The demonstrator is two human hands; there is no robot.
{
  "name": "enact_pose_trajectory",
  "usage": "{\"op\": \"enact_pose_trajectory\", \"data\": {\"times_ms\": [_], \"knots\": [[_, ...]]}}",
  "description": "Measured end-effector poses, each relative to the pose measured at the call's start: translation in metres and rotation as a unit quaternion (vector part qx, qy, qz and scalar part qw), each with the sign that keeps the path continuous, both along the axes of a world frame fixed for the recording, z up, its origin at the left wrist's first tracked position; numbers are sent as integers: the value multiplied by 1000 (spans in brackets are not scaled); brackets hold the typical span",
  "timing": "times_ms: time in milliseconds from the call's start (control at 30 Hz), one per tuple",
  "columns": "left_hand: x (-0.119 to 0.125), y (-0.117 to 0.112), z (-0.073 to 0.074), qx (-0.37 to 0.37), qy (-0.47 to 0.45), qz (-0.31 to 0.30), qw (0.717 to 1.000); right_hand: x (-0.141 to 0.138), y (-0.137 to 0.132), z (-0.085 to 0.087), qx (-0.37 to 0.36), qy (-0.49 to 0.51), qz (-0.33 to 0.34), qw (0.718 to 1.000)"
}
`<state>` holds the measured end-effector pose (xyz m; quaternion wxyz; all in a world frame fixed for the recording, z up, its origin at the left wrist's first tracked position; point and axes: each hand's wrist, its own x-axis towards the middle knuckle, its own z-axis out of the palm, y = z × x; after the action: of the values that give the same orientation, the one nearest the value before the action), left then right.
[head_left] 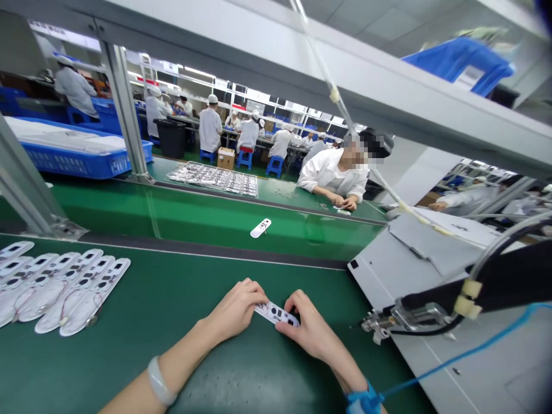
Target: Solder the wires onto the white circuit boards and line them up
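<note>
Together, left hand (235, 310) and right hand (308, 323) pinch white plastic strip (276, 314) between them.

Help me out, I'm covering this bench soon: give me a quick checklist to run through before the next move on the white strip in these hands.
1. Grip: ok. The left hand and right hand both hold the white perforated strip at its ends.
2. Wrist grounding: ok. A blue strap circles the right wrist, its blue cord running off rightward.
3. Nearby metal tool: ok. It sits apart from both hands.
4. Wired white parts: ok. They lie in a row, away from the hands.
5. Strip's fine details: cannot tell. Fingers cover its ends.
</note>
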<state>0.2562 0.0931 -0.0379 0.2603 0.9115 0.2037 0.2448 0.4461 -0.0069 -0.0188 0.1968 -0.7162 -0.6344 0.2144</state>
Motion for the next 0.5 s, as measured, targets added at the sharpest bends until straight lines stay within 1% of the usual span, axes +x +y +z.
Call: {"op": "enact_pose_trajectory", "data": {"times_ms": [67,133,200,233,300,367,400,433,467,500], "knots": [[1,4,-3,-61,-76,60,993,-11,-2,4,-3,-9,4,1000],[1,10,-6,-109,-149,138,973,-24,-6,9,-14,-13,3,1000],[-1,18,-8,-158,-215,210,941,-35,-10,13,-38,12,8,999],[-4,23,-9,-183,-248,241,920,-39,-11,15,-59,45,17,997],[-11,35,-10,-220,-316,293,875,-44,-7,16,-100,162,40,981],[-21,48,-12,-233,-373,334,833,-46,9,15,-104,289,44,951],[-26,55,-12,-236,-392,351,817,-45,22,14,-88,332,37,939],[-31,60,-13,-237,-404,364,805,-43,38,14,-58,357,26,932],[-35,65,-14,-238,-406,373,799,-41,56,13,-24,363,11,931],[-38,69,-15,-239,-401,377,800,-39,74,11,12,362,-3,932]]}}
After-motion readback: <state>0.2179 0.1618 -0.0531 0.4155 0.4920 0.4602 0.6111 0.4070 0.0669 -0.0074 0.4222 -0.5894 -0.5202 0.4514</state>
